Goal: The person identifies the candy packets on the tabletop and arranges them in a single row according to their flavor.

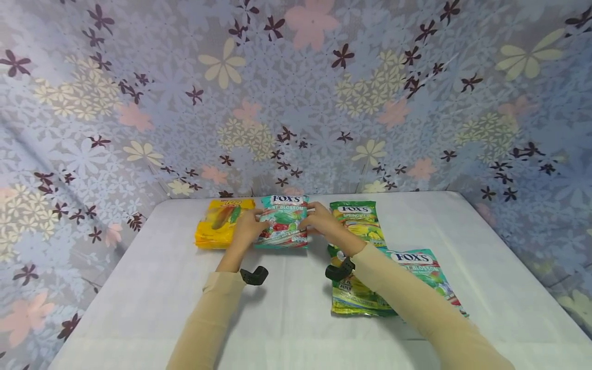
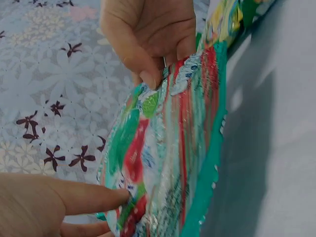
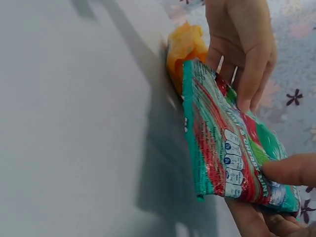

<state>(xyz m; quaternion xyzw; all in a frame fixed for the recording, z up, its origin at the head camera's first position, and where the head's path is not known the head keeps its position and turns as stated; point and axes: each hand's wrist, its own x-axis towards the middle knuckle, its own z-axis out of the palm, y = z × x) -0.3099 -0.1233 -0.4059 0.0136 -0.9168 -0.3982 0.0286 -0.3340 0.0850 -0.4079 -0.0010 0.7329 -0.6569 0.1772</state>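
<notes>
Both hands hold a teal Fox's candy bag (image 1: 283, 226) between them, its printed front facing up toward the head camera. The left hand (image 1: 248, 226) pinches its left side, thumb on the front. At the opposite side the right hand (image 1: 321, 221) grips it, thumb on the front and fingers behind, as the right wrist view shows. Just left of the bag lies a yellow packet (image 1: 217, 231), close by the left hand. Beyond the right wrist lies a green Fox's bag (image 1: 363, 221). In the left wrist view the held bag (image 2: 182, 128) stands tilted above the white surface, casting a shadow.
Under the right forearm, another green and yellow bag (image 1: 351, 303) and a second teal Fox's bag (image 1: 427, 272) lie partly overlapping. The white-covered table (image 1: 277, 313) meets a floral cloth (image 1: 296, 103) at the back and sides. Each wrist wears a black camera mount (image 1: 254, 276).
</notes>
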